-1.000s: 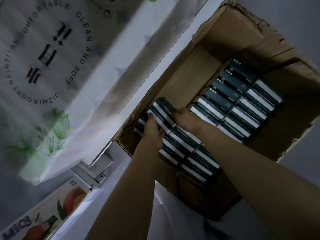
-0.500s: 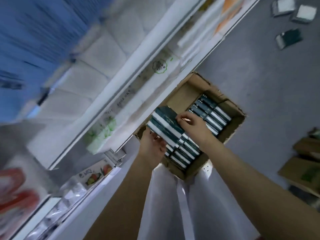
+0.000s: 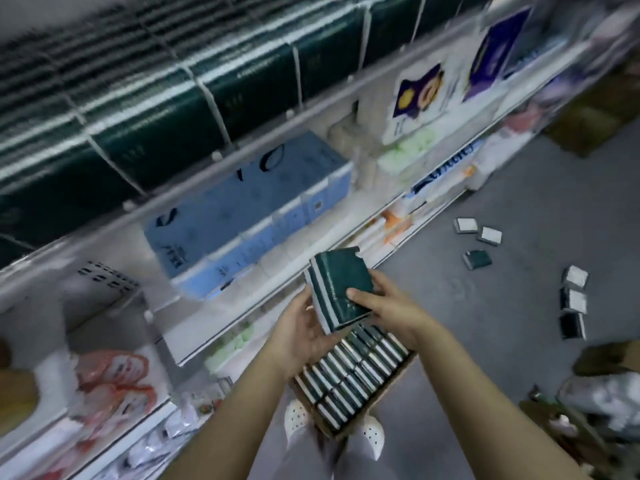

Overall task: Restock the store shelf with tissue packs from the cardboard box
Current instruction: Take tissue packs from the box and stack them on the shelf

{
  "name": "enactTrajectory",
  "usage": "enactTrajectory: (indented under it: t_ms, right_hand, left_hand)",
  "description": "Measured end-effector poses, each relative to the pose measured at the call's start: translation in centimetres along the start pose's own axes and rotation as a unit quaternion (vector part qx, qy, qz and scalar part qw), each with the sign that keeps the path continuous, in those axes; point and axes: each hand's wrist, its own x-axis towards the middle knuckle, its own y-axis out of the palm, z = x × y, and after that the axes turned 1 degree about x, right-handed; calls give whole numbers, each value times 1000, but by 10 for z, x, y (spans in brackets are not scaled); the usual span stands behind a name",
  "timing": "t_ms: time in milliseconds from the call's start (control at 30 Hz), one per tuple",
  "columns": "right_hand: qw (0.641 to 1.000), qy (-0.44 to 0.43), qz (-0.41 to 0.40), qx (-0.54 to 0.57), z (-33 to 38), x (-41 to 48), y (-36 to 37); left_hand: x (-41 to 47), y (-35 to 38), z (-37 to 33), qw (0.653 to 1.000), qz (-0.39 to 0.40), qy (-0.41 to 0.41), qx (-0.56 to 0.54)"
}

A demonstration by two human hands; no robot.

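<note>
Above the cardboard box [image 3: 372, 415] of tissue packs, green tissue pack [image 3: 341, 292] gripped between left hand [image 3: 304, 336] beneath and right hand [image 3: 388, 311] fingers curled on top, store shelf [image 3: 221, 164] at left, loose packs [image 3: 478, 259] on floor far right.

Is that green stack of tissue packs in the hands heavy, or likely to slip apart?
Probably light: the tissue pack stack is held well above the cardboard box. Likely slippery and loose, since left hand and right hand both clamp it.

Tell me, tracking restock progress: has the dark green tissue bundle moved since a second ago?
Yes. The dark green tissue bundle has risen out of the brown cardboard box, held above it.
</note>
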Motion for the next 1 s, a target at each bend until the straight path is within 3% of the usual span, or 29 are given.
enactTrajectory:
  t_ms: [367,500,767,900,1000]
  right_hand:
    - [980,-151,91,-97,106,-49,39]
    - [958,-188,139,-165,145,-62,58]
    - [877,-309,252,-270,222,-74,149]
    - [847,-361,249,-300,238,-62,210]
    - [845,-380,239,-290,242,-53,247]
  left_hand:
    - [-88,8,-64,973,65,216,48]
    - [-121,1,-91,952,25,289,97]
    - [-188,-51,-145,902,-41,413,120]
    - [-217,-94,-168,872,-93,470,99]
    - [-233,-122,-181,855,-126,493,95]
